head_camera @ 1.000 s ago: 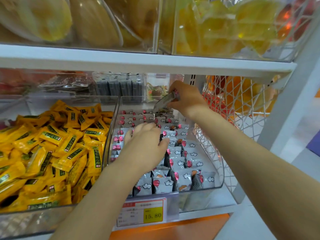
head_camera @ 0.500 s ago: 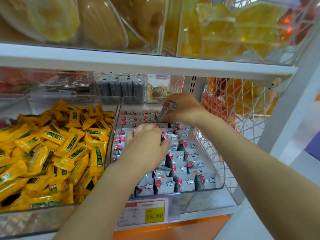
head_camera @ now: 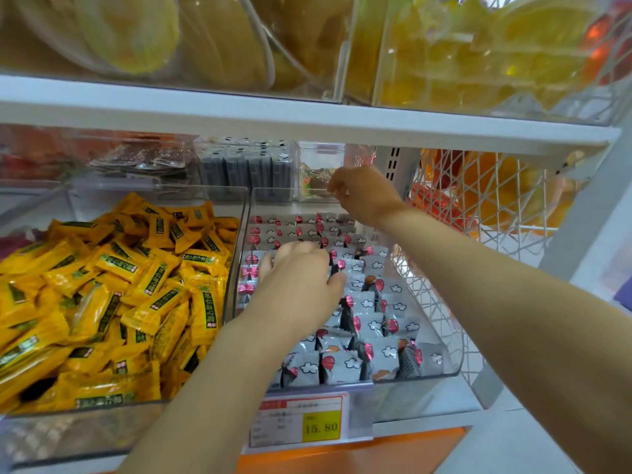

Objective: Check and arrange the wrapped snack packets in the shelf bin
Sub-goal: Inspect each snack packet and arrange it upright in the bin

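Observation:
A clear shelf bin (head_camera: pixel 431 379) holds several rows of grey wrapped snack packets (head_camera: pixel 337 366) printed with white clouds and red marks. My left hand (head_camera: pixel 301 280) lies flat on the packets in the middle of the bin, fingers straight and pointing to the back. My right hand (head_camera: pixel 364 195) hovers over the back row near the bin's rear rim. Its fingers are curled away from me and no packet shows in them. My forearms hide part of the left and right rows.
A bin of yellow packets (head_camera: pixel 119 285) sits to the left. A white wire basket (head_camera: pixel 496 206) with orange goods is on the right. Small clear boxes (head_camera: pixel 318 172) stand behind. The upper shelf board (head_camera: pixel 307 121) hangs low overhead. A price tag (head_camera: pixel 321 427) reads 15.80.
My right hand lowered the packet it was holding into the back row, then rose toward the rear rim without it. The left hand stayed pressed on the packets.

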### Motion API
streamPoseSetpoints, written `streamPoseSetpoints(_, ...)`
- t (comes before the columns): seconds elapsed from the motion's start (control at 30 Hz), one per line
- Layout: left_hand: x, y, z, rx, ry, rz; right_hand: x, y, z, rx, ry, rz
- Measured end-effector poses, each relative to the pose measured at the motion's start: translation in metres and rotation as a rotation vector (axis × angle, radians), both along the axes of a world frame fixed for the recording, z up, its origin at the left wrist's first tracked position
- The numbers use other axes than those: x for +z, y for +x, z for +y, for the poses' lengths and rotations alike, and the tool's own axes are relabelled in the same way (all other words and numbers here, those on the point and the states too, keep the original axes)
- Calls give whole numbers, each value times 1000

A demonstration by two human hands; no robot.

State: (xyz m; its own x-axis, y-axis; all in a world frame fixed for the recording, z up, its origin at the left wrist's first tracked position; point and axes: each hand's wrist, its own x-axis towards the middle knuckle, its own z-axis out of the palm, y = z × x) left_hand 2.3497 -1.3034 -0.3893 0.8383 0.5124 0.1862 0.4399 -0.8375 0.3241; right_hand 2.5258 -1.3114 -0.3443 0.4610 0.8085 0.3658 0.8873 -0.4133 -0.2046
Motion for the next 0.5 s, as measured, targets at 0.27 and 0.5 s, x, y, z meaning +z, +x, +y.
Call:
streamPoseSetpoints(0.27,1,-2,-1,3,-4,-13,-27,-6,22,-102,-170,-355)
streamPoseSetpoints(0.5,7,-10,-4,13,-56,-147,9,-23,-2,-70,207,115)
